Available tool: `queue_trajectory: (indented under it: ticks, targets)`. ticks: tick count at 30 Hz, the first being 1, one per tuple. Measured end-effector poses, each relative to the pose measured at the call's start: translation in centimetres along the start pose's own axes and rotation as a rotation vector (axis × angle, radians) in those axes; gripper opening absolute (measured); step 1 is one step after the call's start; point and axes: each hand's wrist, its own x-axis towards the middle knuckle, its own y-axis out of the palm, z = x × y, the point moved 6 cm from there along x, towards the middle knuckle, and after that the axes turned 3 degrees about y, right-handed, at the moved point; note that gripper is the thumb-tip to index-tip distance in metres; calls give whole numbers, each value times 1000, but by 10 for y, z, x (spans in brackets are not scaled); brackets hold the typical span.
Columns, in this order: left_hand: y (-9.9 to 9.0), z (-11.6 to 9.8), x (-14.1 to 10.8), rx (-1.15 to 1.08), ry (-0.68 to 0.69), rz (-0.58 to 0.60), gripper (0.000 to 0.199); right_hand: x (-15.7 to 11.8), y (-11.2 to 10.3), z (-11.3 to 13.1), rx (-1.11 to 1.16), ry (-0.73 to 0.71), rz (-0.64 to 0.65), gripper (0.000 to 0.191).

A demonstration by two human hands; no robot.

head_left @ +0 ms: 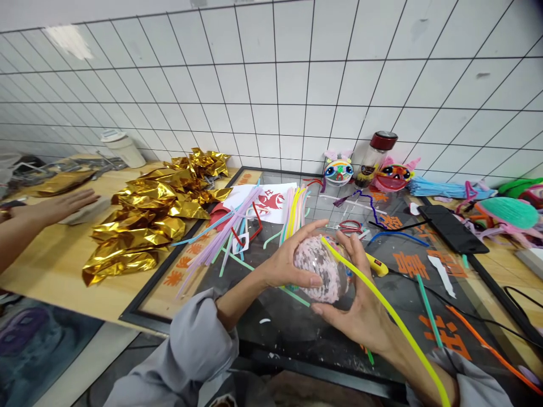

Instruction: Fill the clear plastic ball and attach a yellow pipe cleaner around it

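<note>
Between both hands is a round, shiny ball (317,264) with pale pink fuzzy strips coiled over it and some coloured bits on its right side. My left hand (285,261) is closed around the ball's left side, thumb across its front. My right hand (360,308) cups it from the right and below. A yellow pipe cleaner (384,302) starts at the ball's top and runs down over my right hand and wrist; whether fingers pinch it, I cannot tell. Behind the right hand lies a yellow-handled tool (376,264) with a black cord.
Several pipe cleaners (216,237) lie left of my hands, near gold foil (148,209). Another person's hand (70,204) reaches in at far left. Decorated balls (338,168), a jar (373,158), red scissors (351,227) and a black phone (453,228) sit beyond and to the right.
</note>
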Motion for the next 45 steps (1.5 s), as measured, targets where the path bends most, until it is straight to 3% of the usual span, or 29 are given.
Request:
queue_trajectory:
  ticks: [3, 7, 10, 17, 21, 25, 28, 31, 33, 34, 36, 38, 40, 43, 45]
  targets:
    - [-5, -5, 1, 91, 21, -28, 111, 0, -7, -1, 6, -46, -3, 103]
    - [-4, -10, 2, 251, 13, -18, 107, 4, -32, -3, 40, -62, -242, 49]
    - [0, -9, 2, 299, 1, 9, 102, 9, -40, -2, 83, -65, -302, 24]
    - [1, -5, 1, 295, -8, -4, 90, 4, -50, -11, 205, -21, -547, 10]
    - [-4, -8, 1, 316, 4, -20, 85, 3, -55, -15, 106, -17, -560, 8]
    - [-13, -12, 2, 349, 39, -66, 84, 8, -51, -14, -101, -107, -466, 10]
    - [-20, -16, 3, 359, 67, -93, 84, 11, -31, -19, -216, -188, -234, 17]
    - [-27, -21, 4, 384, 105, -134, 82, 10, -8, -25, -267, -305, 26, 41]
    - [-31, -23, 4, 399, 121, -157, 82, 11, -8, -29, -297, -347, 48, 46]
    - [-32, -24, 4, 408, 122, -167, 82, 13, -14, -32, -322, -344, -7, 42]
    - [-33, -24, 4, 423, 130, -169, 82, 21, -38, -47, -382, -158, -197, 30]
    - [-32, -24, 4, 432, 138, -156, 83, 28, -53, -65, -456, 56, -211, 24]
    - [-30, -25, 4, 429, 143, -149, 84, 31, -52, -80, -596, 231, -40, 31]
    - [-31, -27, 4, 415, 158, -163, 82, 28, -33, -92, -842, 329, 268, 46]
    - [-31, -27, 3, 416, 175, -171, 82, 25, -24, -94, -944, 358, 322, 52]
